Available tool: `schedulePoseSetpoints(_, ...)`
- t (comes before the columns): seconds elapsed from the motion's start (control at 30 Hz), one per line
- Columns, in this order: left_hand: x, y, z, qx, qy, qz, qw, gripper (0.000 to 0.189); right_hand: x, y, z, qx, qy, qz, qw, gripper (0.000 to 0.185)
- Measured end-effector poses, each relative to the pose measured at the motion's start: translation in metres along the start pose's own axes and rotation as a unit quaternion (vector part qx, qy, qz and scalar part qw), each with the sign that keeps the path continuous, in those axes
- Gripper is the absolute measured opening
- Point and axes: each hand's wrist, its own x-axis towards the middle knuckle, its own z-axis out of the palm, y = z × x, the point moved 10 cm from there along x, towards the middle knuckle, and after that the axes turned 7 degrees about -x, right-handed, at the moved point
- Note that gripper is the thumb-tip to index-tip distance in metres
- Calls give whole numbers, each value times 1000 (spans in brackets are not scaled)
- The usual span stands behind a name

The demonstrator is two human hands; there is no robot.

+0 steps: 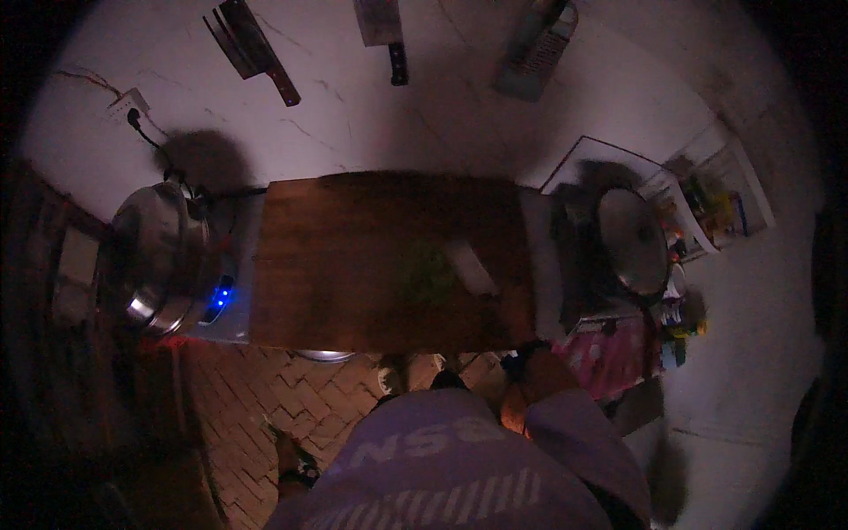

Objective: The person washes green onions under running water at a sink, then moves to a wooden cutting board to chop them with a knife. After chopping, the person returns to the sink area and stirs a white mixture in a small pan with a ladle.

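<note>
A wooden cutting board (344, 265) lies before me in very dim light. On its right half is a blurred green heap (427, 271), probably leaves or chopped greens. Touching or overlapping it is the pale blade of a knife (474, 268), also blurred. My right hand (511, 326) is a dark shape over the board's near right corner, at the handle end of this knife, and seems closed on it. Low on the left, beside my shirt, hangs what looks like my left hand (288, 454), off the board and above the floor. Its fingers cannot be made out.
A large steel pot (159, 258) stands left of the board, by a device with blue lights (223, 295). A dark appliance with a round lid (633, 242) stands right. Cleavers (248, 50) and a box grater (540, 53) hang on the wall, near a socket (129, 103).
</note>
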Motion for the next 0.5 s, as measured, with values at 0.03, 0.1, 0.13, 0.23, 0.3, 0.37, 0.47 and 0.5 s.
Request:
schedulePoseSetpoints(0.03,-22,-31,3,-187,54,-120,973,28,8,5,12,-35,4,-25,999,51)
schedulePoseSetpoints(0.1,-62,-61,27,-369,61,-238,897,36,23,16,41,-111,-26,-59,992,57)
schedulePoseSetpoints(0.13,-79,-64,44,-372,20,-243,896,40,29,16,44,-82,-2,-83,993,56)
schedulePoseSetpoints(0.23,-120,-88,62,-228,120,-320,912,41,48,28,59,11,-34,-63,997,53)
schedulePoseSetpoints(0.3,-135,-72,79,-204,133,-254,936,36,58,34,59,65,-41,-38,996,51)
schedulePoseSetpoints(0.37,-143,-39,100,-205,128,-163,957,30,65,39,53,116,-41,-14,992,49)
schedulePoseSetpoints(0.47,-159,-4,117,-193,103,-116,969,22,67,49,44,190,-40,26,981,46)
schedulePoseSetpoints(0.5,-164,4,121,-195,94,-94,972,20,65,55,47,192,-63,67,977,45)
